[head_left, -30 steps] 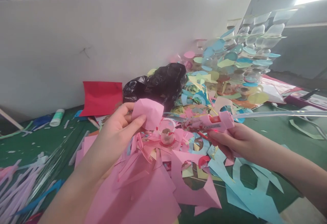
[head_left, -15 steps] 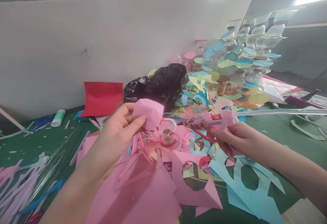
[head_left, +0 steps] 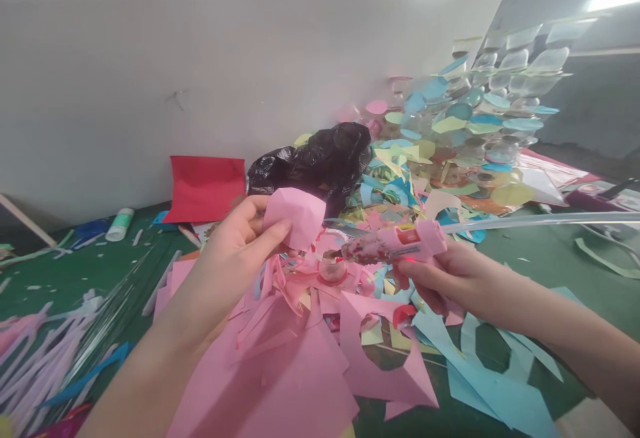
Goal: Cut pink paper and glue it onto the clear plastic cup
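Observation:
My left hand [head_left: 245,238] pinches a pink paper disc [head_left: 297,218] between thumb and fingers, its flat face toward me. My right hand [head_left: 440,275] is wrapped round the handle of a pink hot glue gun [head_left: 395,243], with a clear glue stick [head_left: 530,222] running out of its back to the right. The gun's nozzle points left, at a small clear plastic cup [head_left: 333,270] with a reddish rim, standing among pink scraps just below the disc. I cannot tell whether the nozzle touches the cup.
Pink sheets [head_left: 265,385] and blue cut-out scraps [head_left: 480,371] cover the near table. Behind are a black plastic bag [head_left: 320,158], a red sheet [head_left: 207,188] and a stack of clear cups with coloured discs [head_left: 470,111]. Pale strips [head_left: 45,351] lie at left.
The glue gun has moved left and slightly down, bringing its nozzle to the small cup. My left hand still holds the pink disc. The whole view has shifted slightly.

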